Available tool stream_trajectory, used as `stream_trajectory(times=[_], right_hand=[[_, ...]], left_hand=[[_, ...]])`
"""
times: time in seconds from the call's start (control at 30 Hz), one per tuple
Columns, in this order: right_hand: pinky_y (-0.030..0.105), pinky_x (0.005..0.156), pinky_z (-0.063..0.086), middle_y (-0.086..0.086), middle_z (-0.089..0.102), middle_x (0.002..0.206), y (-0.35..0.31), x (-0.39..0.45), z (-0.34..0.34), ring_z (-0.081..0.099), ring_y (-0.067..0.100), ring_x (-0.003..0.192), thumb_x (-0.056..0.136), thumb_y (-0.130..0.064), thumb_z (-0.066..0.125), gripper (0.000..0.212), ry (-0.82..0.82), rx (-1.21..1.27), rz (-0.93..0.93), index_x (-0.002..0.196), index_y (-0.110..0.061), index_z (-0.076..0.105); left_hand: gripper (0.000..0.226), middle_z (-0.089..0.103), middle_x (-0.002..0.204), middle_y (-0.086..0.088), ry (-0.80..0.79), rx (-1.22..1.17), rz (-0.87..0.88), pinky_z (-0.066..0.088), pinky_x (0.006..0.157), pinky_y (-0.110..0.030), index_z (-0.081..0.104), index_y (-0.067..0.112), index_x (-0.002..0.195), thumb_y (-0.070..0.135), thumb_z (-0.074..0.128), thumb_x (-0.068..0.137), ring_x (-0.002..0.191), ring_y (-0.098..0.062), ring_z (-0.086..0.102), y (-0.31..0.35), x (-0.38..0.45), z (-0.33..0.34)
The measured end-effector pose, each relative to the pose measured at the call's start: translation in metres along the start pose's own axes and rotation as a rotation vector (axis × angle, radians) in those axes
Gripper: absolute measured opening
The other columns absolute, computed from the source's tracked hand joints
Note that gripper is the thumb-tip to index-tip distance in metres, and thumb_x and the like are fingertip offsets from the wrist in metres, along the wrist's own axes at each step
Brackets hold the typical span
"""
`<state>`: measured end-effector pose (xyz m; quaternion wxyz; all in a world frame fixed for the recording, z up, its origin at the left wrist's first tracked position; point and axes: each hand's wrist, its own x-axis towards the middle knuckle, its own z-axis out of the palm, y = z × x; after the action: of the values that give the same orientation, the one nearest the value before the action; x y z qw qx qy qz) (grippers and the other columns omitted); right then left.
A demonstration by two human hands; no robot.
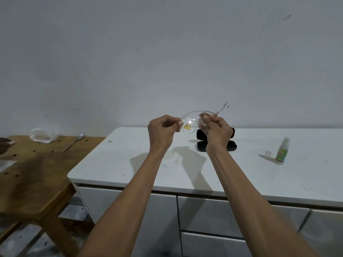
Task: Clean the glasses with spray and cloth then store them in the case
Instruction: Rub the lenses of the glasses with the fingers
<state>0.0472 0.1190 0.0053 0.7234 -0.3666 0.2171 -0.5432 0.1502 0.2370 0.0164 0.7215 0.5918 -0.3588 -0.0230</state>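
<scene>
Above one open case [200, 145], two hands [163, 131] [217, 131] hold one glasses [191, 125].

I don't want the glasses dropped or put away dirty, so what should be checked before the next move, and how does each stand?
1. Both hands on the glasses: ok; the left hand pinches one end, the right hand has its grip on the other.
2. Lens clean: not ok; a yellow smear shows on the lens by the left hand.
3. Cloth in hand: cannot tell; something pale sits under the right fingers.
4. Spray bottle within reach: ok; upright on the white cabinet top, its cap off beside it.
5. Case ready: ok; it lies open behind the right hand.
</scene>
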Motion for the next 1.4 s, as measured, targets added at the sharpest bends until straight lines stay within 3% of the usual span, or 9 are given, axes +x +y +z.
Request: stream_trajectory(times=[0.17, 0.4, 0.57, 0.73, 0.9, 1.07, 1.17, 1.3, 1.4], right_hand=[[0.033, 0.068, 0.06, 0.013, 0.077, 0.09, 0.0, -0.002, -0.017, 0.068, 0.023, 0.071, 0.086, 0.003, 0.076, 0.008, -0.131, -0.225, -0.052, 0.082, 0.0, 0.07], [0.039, 0.078, 0.06, 0.017, 0.079, 0.089, 0.007, -0.01, -0.038, 0.071, 0.02, 0.073, 0.081, 0.0, 0.081, 0.005, -0.256, -0.417, -0.05, 0.083, -0.005, 0.08], [0.035, 0.064, 0.063, 0.012, 0.077, 0.078, 0.016, -0.017, -0.038, 0.073, 0.023, 0.07, 0.083, -0.007, 0.082, 0.006, -0.049, -0.392, -0.104, 0.082, -0.012, 0.08], [0.052, 0.086, 0.062, 0.009, 0.079, 0.081, 0.023, -0.014, -0.023, 0.076, 0.03, 0.081, 0.078, -0.013, 0.082, 0.006, 0.19, -0.219, -0.158, 0.077, -0.018, 0.081], [0.049, 0.091, 0.062, 0.011, 0.08, 0.094, 0.022, -0.005, -0.011, 0.078, 0.026, 0.096, 0.079, 0.002, 0.081, 0.012, 0.26, 0.04, -0.046, 0.08, -0.009, 0.078], [0.031, 0.058, 0.063, 0.005, 0.08, 0.087, 0.022, -0.013, -0.02, 0.077, 0.022, 0.083, 0.083, -0.001, 0.082, 0.007, 0.286, 0.007, -0.022, 0.085, -0.001, 0.075], [0.03, 0.056, 0.062, 0.006, 0.08, 0.087, 0.023, -0.014, -0.024, 0.077, 0.02, 0.081, 0.083, -0.002, 0.082, 0.012, 0.32, -0.002, -0.041, 0.089, 0.002, 0.073], [0.033, 0.069, 0.061, 0.011, 0.08, 0.089, 0.022, -0.015, -0.025, 0.077, 0.022, 0.08, 0.084, 0.003, 0.079, 0.01, 0.161, -0.016, -0.017, 0.083, 0.001, 0.07], [0.02, 0.059, 0.054, -0.002, 0.072, 0.066, 0.018, -0.017, -0.031, 0.065, 0.009, 0.058, 0.085, 0.0, 0.079, 0.011, 0.01, -0.171, 0.006, 0.078, -0.003, 0.071]], left_hand=[[0.008, 0.076, 0.078, -0.015, 0.005, -0.046, -0.057, 0.061, 0.071, -0.036, 0.077, 0.004, 0.082, -0.002, 0.082, 0.079, 0.064, -0.026, 0.066, -0.008, -0.001, -0.005], [0.01, 0.075, 0.079, -0.017, -0.005, -0.052, -0.162, 0.059, 0.064, -0.028, 0.075, 0.0, 0.084, -0.007, 0.079, 0.078, 0.062, -0.026, 0.065, -0.021, 0.0, -0.025], [0.009, 0.074, 0.074, -0.013, -0.034, 0.0, -0.177, 0.059, 0.063, -0.028, 0.075, -0.003, 0.084, -0.008, 0.08, 0.078, 0.058, -0.023, 0.064, -0.02, -0.002, -0.026], [0.011, 0.074, 0.077, -0.015, -0.028, -0.022, -0.15, 0.06, 0.064, -0.03, 0.074, 0.001, 0.079, -0.008, 0.079, 0.078, 0.061, -0.024, 0.066, -0.015, -0.008, -0.014], [0.011, 0.075, 0.077, -0.016, 0.061, -0.046, -0.107, 0.063, 0.072, -0.04, 0.076, 0.005, 0.079, -0.005, 0.079, 0.08, 0.062, -0.026, 0.066, -0.009, -0.011, -0.001], [0.005, 0.074, 0.074, -0.02, 0.067, -0.013, -0.092, 0.062, 0.068, -0.039, 0.075, -0.001, 0.083, -0.005, 0.078, 0.08, 0.059, -0.027, 0.063, -0.008, -0.014, 0.008], [0.009, 0.074, 0.071, -0.015, 0.07, 0.005, -0.105, 0.064, 0.068, -0.039, 0.075, 0.003, 0.08, -0.005, 0.078, 0.081, 0.06, -0.026, 0.064, -0.012, -0.019, 0.011], [0.01, 0.075, 0.075, -0.014, 0.1, -0.039, -0.155, 0.064, 0.069, -0.039, 0.075, 0.005, 0.08, -0.004, 0.079, 0.081, 0.062, -0.022, 0.068, -0.017, -0.017, 0.009], [0.008, 0.075, 0.078, -0.017, 0.133, -0.041, -0.162, 0.062, 0.064, -0.032, 0.074, 0.002, 0.083, -0.004, 0.079, 0.081, 0.065, -0.022, 0.069, -0.017, -0.015, 0.003]])
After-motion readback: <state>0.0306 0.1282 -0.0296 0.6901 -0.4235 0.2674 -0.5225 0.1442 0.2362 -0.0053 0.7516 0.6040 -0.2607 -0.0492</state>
